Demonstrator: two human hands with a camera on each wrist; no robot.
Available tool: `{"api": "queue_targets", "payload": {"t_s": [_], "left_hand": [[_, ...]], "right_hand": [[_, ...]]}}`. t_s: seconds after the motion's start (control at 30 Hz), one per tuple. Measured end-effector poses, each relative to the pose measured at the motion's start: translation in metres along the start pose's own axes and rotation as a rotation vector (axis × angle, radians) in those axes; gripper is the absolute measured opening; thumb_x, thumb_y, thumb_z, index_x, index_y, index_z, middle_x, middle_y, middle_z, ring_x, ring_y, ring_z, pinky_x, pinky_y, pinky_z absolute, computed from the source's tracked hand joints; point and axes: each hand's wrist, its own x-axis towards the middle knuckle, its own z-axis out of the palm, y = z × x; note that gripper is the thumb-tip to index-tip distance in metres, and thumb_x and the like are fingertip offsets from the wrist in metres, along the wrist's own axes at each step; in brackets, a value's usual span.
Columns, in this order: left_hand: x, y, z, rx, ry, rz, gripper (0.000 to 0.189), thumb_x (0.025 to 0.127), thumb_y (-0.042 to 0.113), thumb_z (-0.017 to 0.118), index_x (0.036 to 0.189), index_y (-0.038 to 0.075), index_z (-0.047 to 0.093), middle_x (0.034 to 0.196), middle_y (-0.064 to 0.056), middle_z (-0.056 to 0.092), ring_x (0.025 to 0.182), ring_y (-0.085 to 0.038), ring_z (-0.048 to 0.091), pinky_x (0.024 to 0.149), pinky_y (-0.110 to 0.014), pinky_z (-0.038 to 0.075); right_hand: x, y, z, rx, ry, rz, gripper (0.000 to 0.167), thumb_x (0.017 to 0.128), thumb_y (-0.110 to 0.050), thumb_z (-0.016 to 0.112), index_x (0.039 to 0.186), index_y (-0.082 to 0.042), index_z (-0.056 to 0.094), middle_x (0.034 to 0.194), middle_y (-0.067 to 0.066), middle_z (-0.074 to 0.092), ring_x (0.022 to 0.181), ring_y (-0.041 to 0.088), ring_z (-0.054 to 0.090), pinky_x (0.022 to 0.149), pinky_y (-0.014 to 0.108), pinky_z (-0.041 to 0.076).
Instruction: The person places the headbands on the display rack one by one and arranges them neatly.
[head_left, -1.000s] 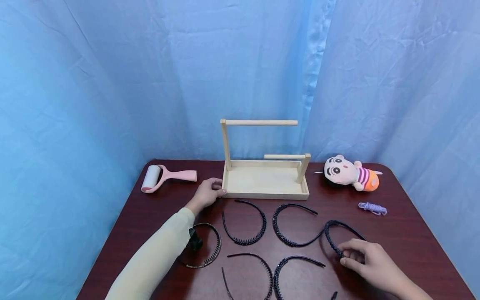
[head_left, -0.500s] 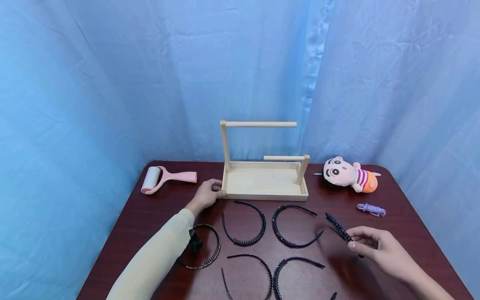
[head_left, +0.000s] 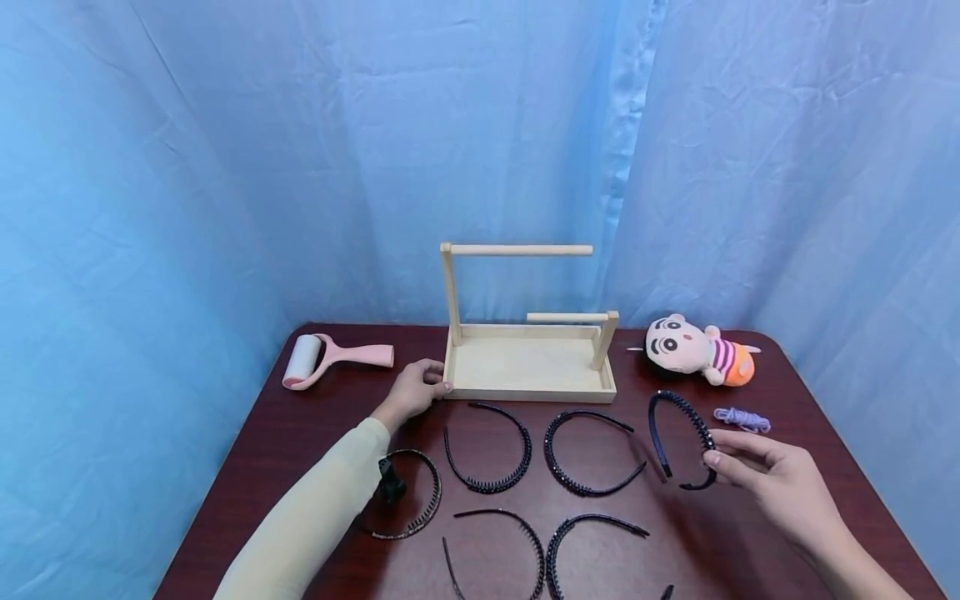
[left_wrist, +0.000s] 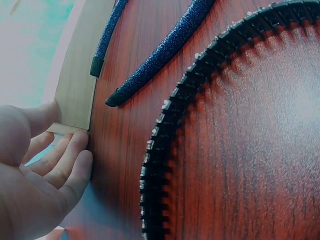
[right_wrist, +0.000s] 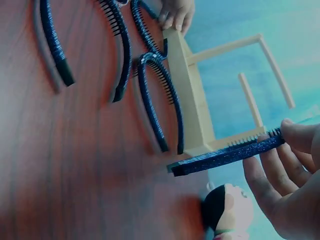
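Observation:
Between thumb and fingers my right hand (head_left: 783,483) pinches a dark, toothed headband (head_left: 655,433), held above the right side of the table. The right wrist view shows this lifted headband (right_wrist: 225,157) nearly edge-on, its ends pointing away from the palm. At the back, my left hand (head_left: 411,390) grips the near left corner of a wooden rack (head_left: 528,395). The rack is a shallow tray with a tall bar and a lower bar, both bare. In the left wrist view, the thumb lies over the tray's corner (left_wrist: 75,95) and the fingers curl against its side.
Several dark headbands lie on the table, among them one headband (head_left: 491,486) just before the rack and a brownish headband (head_left: 435,492) beside the left sleeve. A pink-handled roller (head_left: 352,354) lies back left. Back right are a plush doll (head_left: 678,343) and purple cord (head_left: 742,419).
My right hand has lifted the headband off the table and turned it, so its loop now stands upright. The left hand keeps its grip on the rack's corner.

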Motion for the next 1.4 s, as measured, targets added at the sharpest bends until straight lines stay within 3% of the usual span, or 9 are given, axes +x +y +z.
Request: {"api": "queue_targets", "payload": {"t_s": [0.1,0.27,0.47,0.6,0.7,0.83,0.93,1.1,1.4], "left_hand": [[0.000,0.000,-0.001,-0.003,0.002,-0.006,0.044,0.097,0.019,0.074,0.138,0.007,0.061,0.119,-0.015,0.069,0.091,-0.023,0.071,0.078,-0.037,0.058],[-0.001,0.001,-0.002,0.000,0.006,-0.011,0.044,0.096,0.019,0.075,0.137,0.008,0.062,0.120,-0.015,0.070,0.091,-0.023,0.072,0.078,-0.037,0.059],[-0.002,0.003,-0.003,0.032,0.017,-0.016,0.045,0.096,0.021,0.076,0.137,0.009,0.063,0.121,-0.014,0.071,0.091,-0.021,0.073,0.080,-0.038,0.059],[-0.003,0.005,-0.005,0.048,0.021,-0.007,0.044,0.095,0.021,0.076,0.136,0.009,0.064,0.119,-0.014,0.073,0.090,-0.021,0.073,0.078,-0.037,0.060],[-0.003,0.005,-0.006,0.037,0.015,-0.004,0.044,0.095,0.020,0.076,0.136,0.008,0.064,0.117,-0.014,0.073,0.090,-0.023,0.073,0.074,-0.036,0.060],[-0.003,0.005,-0.006,0.024,0.008,-0.011,0.044,0.095,0.019,0.076,0.136,0.008,0.064,0.118,-0.015,0.072,0.090,-0.024,0.073,0.071,-0.036,0.061],[-0.003,0.006,-0.006,0.046,0.004,-0.007,0.042,0.096,0.019,0.075,0.135,0.008,0.065,0.118,-0.014,0.073,0.090,-0.022,0.073,0.071,-0.035,0.060],[-0.003,0.008,-0.005,0.070,0.003,0.007,0.038,0.096,0.020,0.075,0.132,0.008,0.067,0.117,-0.014,0.073,0.091,-0.024,0.074,0.071,-0.035,0.060],[-0.004,0.009,-0.002,0.031,-0.016,0.004,0.038,0.097,0.016,0.073,0.133,0.005,0.066,0.117,-0.016,0.071,0.093,-0.027,0.073,0.074,-0.040,0.062]], "right_hand": [[0.003,-0.008,0.001,0.032,0.051,-0.042,0.044,0.096,-0.020,0.076,0.131,0.004,0.066,0.101,-0.021,0.075,0.087,-0.002,0.074,0.069,0.023,0.061],[0.009,-0.029,0.001,0.079,0.120,-0.131,0.037,0.095,-0.014,0.076,0.127,0.002,0.069,0.093,-0.012,0.078,0.083,0.002,0.075,0.070,0.021,0.060],[0.023,-0.054,0.002,0.267,0.148,-0.177,0.032,0.090,-0.004,0.078,0.121,0.000,0.072,0.089,-0.007,0.080,0.083,0.004,0.076,0.071,0.019,0.059],[0.035,-0.070,0.003,0.185,0.205,-0.177,0.033,0.090,-0.012,0.080,0.121,-0.002,0.073,0.089,-0.015,0.078,0.079,0.002,0.076,0.061,0.017,0.056],[0.044,-0.081,0.005,0.117,0.229,-0.174,0.038,0.091,-0.020,0.081,0.125,-0.006,0.073,0.106,-0.023,0.074,0.083,-0.004,0.074,0.051,0.022,0.052],[0.060,-0.096,0.007,0.184,0.221,-0.201,0.041,0.090,-0.019,0.082,0.127,-0.005,0.072,0.109,-0.020,0.074,0.087,-0.003,0.074,0.060,0.019,0.057],[0.075,-0.106,0.011,0.295,0.212,-0.243,0.041,0.089,-0.014,0.082,0.126,0.000,0.071,0.094,-0.012,0.078,0.083,0.003,0.075,0.070,0.016,0.058],[0.096,-0.119,0.021,0.434,0.201,-0.291,0.039,0.088,-0.010,0.082,0.123,0.004,0.072,0.093,-0.009,0.078,0.079,0.007,0.075,0.069,0.019,0.060],[0.135,-0.128,0.043,0.330,0.241,-0.313,0.038,0.089,-0.018,0.082,0.122,-0.002,0.074,0.094,-0.015,0.075,0.079,0.006,0.076,0.076,0.017,0.059]]}}
